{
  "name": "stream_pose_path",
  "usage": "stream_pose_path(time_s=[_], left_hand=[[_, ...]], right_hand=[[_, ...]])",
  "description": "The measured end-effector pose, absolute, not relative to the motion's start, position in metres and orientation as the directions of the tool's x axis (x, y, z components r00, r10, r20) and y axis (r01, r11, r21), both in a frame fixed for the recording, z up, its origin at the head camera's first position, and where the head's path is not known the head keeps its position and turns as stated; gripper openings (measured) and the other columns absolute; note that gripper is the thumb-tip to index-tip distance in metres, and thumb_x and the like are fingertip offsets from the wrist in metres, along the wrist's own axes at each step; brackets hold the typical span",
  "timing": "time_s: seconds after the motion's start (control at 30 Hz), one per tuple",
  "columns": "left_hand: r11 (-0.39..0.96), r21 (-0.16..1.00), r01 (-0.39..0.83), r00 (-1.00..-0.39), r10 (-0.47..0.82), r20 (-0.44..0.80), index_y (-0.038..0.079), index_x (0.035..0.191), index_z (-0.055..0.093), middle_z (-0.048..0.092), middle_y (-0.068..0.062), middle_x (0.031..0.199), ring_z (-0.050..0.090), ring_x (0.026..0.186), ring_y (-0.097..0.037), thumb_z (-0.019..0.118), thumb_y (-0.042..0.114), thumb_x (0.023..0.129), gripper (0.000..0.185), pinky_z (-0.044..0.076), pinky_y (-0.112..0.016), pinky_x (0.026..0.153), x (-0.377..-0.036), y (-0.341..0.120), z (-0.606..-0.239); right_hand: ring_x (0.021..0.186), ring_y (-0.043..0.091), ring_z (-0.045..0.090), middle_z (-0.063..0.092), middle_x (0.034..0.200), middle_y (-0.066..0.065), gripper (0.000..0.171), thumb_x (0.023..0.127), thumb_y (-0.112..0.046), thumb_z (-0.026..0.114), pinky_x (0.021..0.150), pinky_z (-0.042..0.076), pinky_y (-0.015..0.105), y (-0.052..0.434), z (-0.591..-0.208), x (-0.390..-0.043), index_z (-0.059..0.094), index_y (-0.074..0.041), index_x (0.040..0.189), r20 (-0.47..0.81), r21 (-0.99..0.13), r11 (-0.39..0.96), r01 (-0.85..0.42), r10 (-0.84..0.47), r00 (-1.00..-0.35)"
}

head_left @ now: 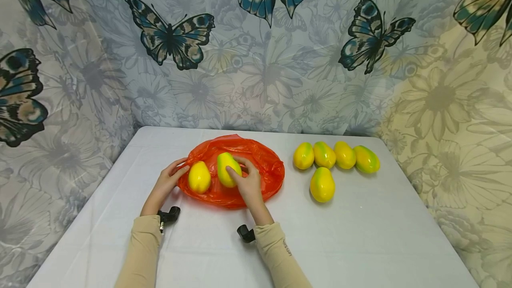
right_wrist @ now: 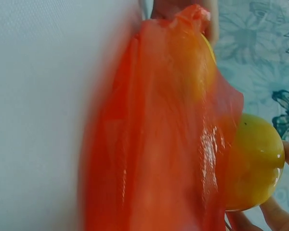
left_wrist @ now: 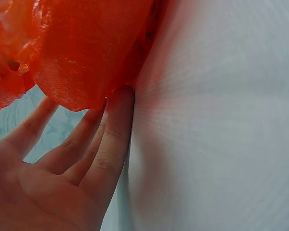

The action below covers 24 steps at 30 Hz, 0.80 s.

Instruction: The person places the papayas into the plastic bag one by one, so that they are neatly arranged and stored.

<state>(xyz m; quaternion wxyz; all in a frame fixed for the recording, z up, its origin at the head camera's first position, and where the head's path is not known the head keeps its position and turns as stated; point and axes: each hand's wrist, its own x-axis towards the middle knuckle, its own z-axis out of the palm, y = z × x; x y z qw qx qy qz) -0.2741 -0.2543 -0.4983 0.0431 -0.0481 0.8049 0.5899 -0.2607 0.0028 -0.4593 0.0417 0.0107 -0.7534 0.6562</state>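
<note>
Mangoes: two lie on the orange bag point(head_left: 256, 163), mid-table, a little left of centre. Right hand point(head_left: 249, 184) curls fingers and thumb round the greener mango point(head_left: 228, 169); left hand point(head_left: 168, 182) lies with straight fingers touching the bag's left edge, beside the yellow mango point(head_left: 199, 177). Five more mangoes point(head_left: 323, 184) sit right of the bag, apart from it. Judgement: keep the left fingers point(left_wrist: 111, 139) pinning the thin film flat so it cannot slide or bunch, and grip the smooth fruit firmly. Small print on the right sleeve point(head_left: 286, 247) is too small to read; no other labels visible.
</note>
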Motion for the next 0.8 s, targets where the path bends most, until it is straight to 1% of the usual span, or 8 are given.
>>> stream_pose_path(time_s=[0.07,0.2,0.23,0.53,0.67,0.8], left_hand=[[0.3,0.946,-0.125,-0.992,-0.025,-0.124,0.021,0.149,0.039,0.043,-0.015,0.151,0.046,0.132,-0.03,0.054,0.051,0.096,0.063,0.044,-0.032,0.101,-0.274,-0.254,-0.498],[0.296,0.947,-0.124,-0.992,-0.026,-0.121,0.021,0.149,0.04,0.044,-0.014,0.151,0.047,0.13,-0.03,0.054,0.051,0.096,0.063,0.045,-0.026,0.095,-0.273,-0.254,-0.499],[0.293,0.948,-0.128,-0.992,-0.024,-0.127,0.02,0.15,0.039,0.043,-0.015,0.152,0.046,0.13,-0.03,0.054,0.049,0.097,0.063,0.045,-0.026,0.095,-0.271,-0.253,-0.494],[0.288,0.949,-0.127,-0.992,-0.025,-0.125,0.02,0.149,0.039,0.043,-0.014,0.152,0.047,0.129,-0.029,0.054,0.051,0.096,0.064,0.044,-0.017,0.086,-0.272,-0.254,-0.498],[0.289,0.948,-0.13,-0.991,-0.027,-0.128,0.021,0.149,0.04,0.044,-0.014,0.152,0.047,0.13,-0.029,0.054,0.051,0.096,0.063,0.045,-0.019,0.089,-0.273,-0.254,-0.498],[0.297,0.945,-0.136,-0.991,-0.028,-0.134,0.022,0.15,0.038,0.043,-0.014,0.152,0.047,0.131,-0.03,0.054,0.052,0.096,0.064,0.045,-0.026,0.095,-0.273,-0.254,-0.498]], right_hand=[[0.119,0.028,0.056,0.064,0.127,0.001,0.038,0.085,-0.029,0.076,0.093,0.054,0.04,0.001,-0.46,-0.26,0.067,-0.02,0.121,0.076,-0.987,0.141,-0.071,0.036,-0.996],[0.119,0.027,0.055,0.064,0.126,0.002,0.037,0.085,-0.029,0.076,0.091,0.055,0.038,-0.003,-0.464,-0.259,0.067,-0.019,0.12,0.07,-0.989,0.135,-0.067,0.019,-0.997],[0.119,0.027,0.055,0.064,0.126,0.001,0.038,0.085,-0.03,0.076,0.091,0.055,0.038,-0.004,-0.464,-0.259,0.067,-0.02,0.12,0.064,-0.989,0.134,-0.062,0.014,-0.998],[0.117,0.027,0.054,0.063,0.126,0.004,0.039,0.085,-0.029,0.076,0.091,0.054,0.038,-0.011,-0.468,-0.255,0.066,-0.016,0.121,0.075,-0.99,0.124,-0.074,0.003,-0.997],[0.116,0.027,0.055,0.063,0.126,0.004,0.039,0.086,-0.028,0.075,0.091,0.054,0.038,-0.013,-0.47,-0.254,0.066,-0.016,0.121,0.086,-0.989,0.119,-0.086,-0.002,-0.996],[0.114,0.025,0.055,0.064,0.125,0.003,0.039,0.086,-0.028,0.075,0.09,0.053,0.037,-0.016,-0.473,-0.254,0.065,-0.016,0.122,0.082,-0.989,0.12,-0.082,-0.002,-0.997]])
